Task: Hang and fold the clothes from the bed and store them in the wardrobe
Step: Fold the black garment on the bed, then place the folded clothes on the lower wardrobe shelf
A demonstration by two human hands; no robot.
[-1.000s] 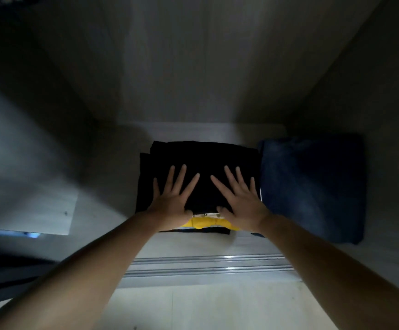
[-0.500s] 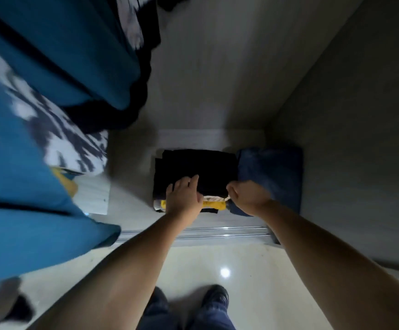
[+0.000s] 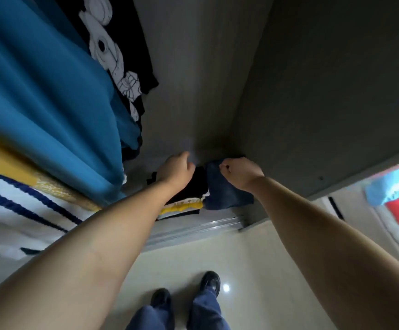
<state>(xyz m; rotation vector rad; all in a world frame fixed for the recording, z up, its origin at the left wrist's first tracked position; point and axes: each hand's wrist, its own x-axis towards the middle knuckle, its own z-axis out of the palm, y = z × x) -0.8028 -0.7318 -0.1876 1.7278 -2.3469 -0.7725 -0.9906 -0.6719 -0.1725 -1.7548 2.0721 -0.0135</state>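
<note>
On the wardrobe floor lies a folded stack: a black garment (image 3: 197,184) on top, a yellow one (image 3: 184,206) peeking out below. A folded dark blue garment (image 3: 224,195) lies right beside it. My left hand (image 3: 177,170) hovers over the black stack's left part with fingers curled in. My right hand (image 3: 240,172) is a loose fist over the blue garment's far edge. Neither hand visibly holds cloth. My forearms hide parts of both piles.
Hanging clothes fill the left: a teal shirt (image 3: 50,91), a black printed tee (image 3: 115,44), a yellow garment (image 3: 3,160), a white navy-striped one (image 3: 15,210). The wardrobe's side wall (image 3: 312,91) stands right, its sliding track (image 3: 193,228) in front. My shoes (image 3: 209,282) are on the tiled floor.
My hands went from flat on the black stack to curled fists and lifted off it. My head rose and backed away, bringing the hanging clothes and my feet into view.
</note>
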